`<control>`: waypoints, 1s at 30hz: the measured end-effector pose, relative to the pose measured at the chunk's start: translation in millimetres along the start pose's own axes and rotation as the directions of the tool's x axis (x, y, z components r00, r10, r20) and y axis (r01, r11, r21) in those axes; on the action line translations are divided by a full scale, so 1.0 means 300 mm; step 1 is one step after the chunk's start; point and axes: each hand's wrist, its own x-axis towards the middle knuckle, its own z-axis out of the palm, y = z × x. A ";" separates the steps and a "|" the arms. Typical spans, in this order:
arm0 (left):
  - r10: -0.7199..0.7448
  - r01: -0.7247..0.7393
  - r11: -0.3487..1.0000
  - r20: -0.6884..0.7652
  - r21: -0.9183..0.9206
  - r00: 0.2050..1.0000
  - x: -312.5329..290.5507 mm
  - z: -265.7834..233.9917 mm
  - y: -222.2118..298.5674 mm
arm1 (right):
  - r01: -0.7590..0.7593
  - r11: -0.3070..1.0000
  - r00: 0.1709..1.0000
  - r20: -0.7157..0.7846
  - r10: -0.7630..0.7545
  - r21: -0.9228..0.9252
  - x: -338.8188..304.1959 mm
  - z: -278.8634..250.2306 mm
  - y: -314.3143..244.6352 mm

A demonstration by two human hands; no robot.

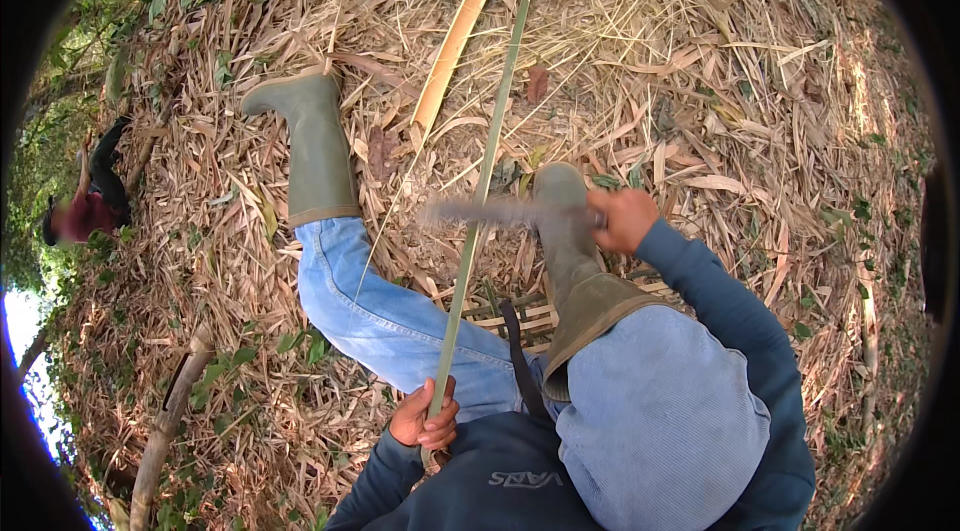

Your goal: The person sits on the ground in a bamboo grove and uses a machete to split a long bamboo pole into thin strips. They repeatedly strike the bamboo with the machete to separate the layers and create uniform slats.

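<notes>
My left hand [425,419], close to my body, is closed around the lower end of a long, thin green bamboo strip [490,151]. The strip slants away from me over the ground. In my right hand [624,221], beside my right boot, is the handle of a knife [470,212]. Its blade is smeared by motion and points left, crossing the strip about midway. Whether blade and strip touch I cannot tell. Green rubber boots [322,146] and blue jeans [370,276] cover my spread legs, one on each side of the strip's middle.
A split bamboo length [455,56] lies ahead, its pale inner side up. Slatted bamboo pieces [540,319] and a black strap [520,356] show between my legs. At lower left rests a log [172,421]. Another person [92,196] is at the far left. Dry leaves [720,111] cover the ground.
</notes>
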 end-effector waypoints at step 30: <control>0.047 0.006 0.902 -0.112 0.431 0.993 0.019 0.049 0.042 | 0.057 0.994 0.998 0.011 -0.059 0.091 0.069 -0.044 -0.117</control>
